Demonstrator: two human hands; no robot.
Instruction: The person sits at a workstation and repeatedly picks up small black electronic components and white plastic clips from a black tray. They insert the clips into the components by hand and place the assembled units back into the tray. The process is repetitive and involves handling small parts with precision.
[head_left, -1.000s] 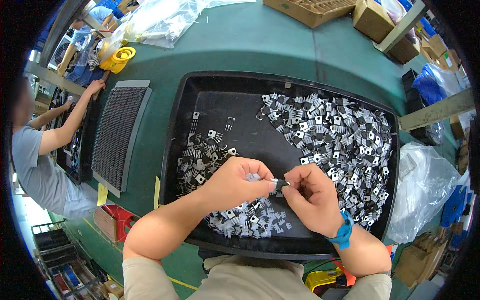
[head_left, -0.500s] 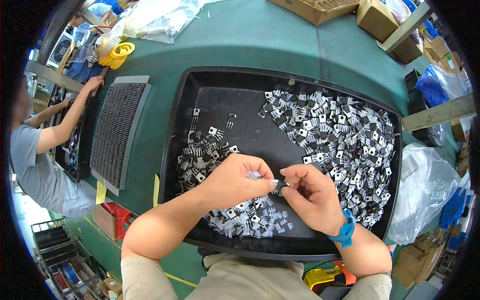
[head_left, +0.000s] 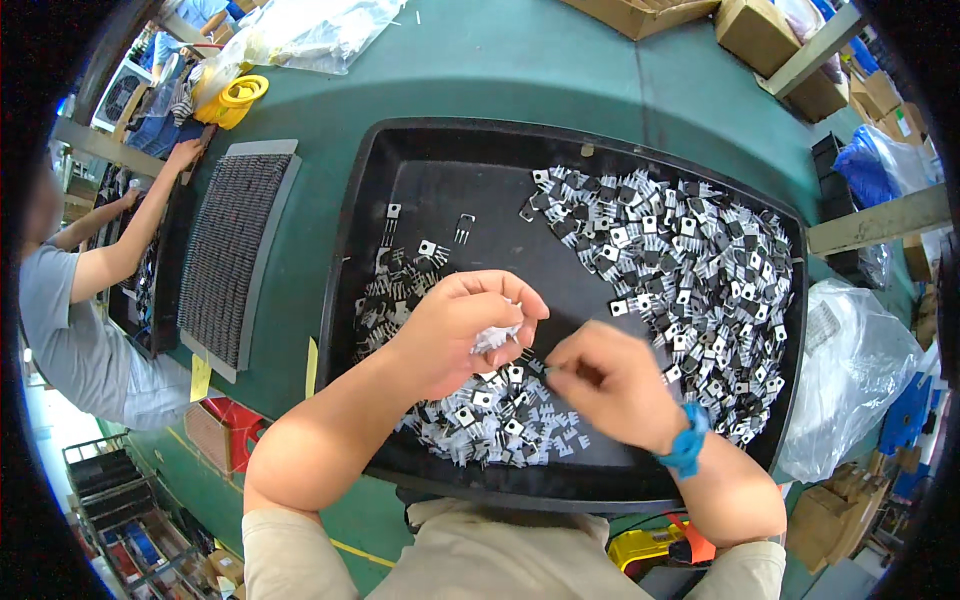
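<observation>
My left hand [head_left: 468, 330] is curled, palm up, around a clump of small white plastic pieces [head_left: 497, 338]. Close by on the right, my right hand [head_left: 615, 385], with a blue band at the wrist, is pinched and slightly smeared by motion. A black transistor [head_left: 538, 366] shows at its fingertips, its thin leads pointing toward my left hand. Both hands are over a large black tray [head_left: 440, 185]. A big heap of transistors [head_left: 690, 290] fills its right side. Beneath my hands lies a pile of transistors with white pieces on them [head_left: 490, 420]; more loose transistors [head_left: 385, 300] lie at the left.
The tray stands on a green table [head_left: 500, 70]. To its left is a grey board with dense rows of dark parts [head_left: 235, 250], beside a co-worker [head_left: 90, 300] reaching over another tray. A clear plastic bag [head_left: 845, 380] lies right; cardboard boxes [head_left: 755, 45] stand behind.
My hands have come apart from their fingertip contact. The left has turned palm up, showing the white pieces, and the right has drawn slightly down and away with the transistor.
</observation>
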